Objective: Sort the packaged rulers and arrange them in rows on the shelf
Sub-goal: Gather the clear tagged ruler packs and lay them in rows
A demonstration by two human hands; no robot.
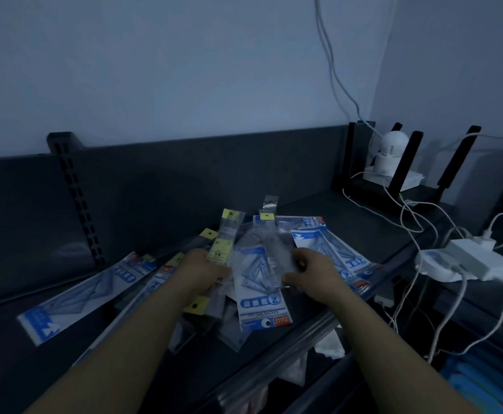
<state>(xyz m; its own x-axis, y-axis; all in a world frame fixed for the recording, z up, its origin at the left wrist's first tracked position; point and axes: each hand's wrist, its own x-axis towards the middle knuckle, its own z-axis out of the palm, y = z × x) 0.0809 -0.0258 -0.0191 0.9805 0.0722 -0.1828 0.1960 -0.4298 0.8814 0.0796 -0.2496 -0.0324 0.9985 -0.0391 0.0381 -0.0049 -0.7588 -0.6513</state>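
Unsorted packaged rulers (pixel 259 294) lie heaped on the shelf (pixel 349 234). Our left hand (pixel 198 268) grips a yellow-tabbed packet (pixel 225 234); our right hand (pixel 311 268) pinches a clear sleeve (pixel 274 249). Risk, we judge: slick film slides, dragging neighbours over the front edge.

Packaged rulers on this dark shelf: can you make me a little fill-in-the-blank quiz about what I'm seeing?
The left hand grips a narrow pack with a ___ label; the right hand grips a clear pack.
The geometry pack between the forearms shows the numeral ___.
The white camera stands at the far ___ end of the shelf.
Missing words: yellow; 2; right.
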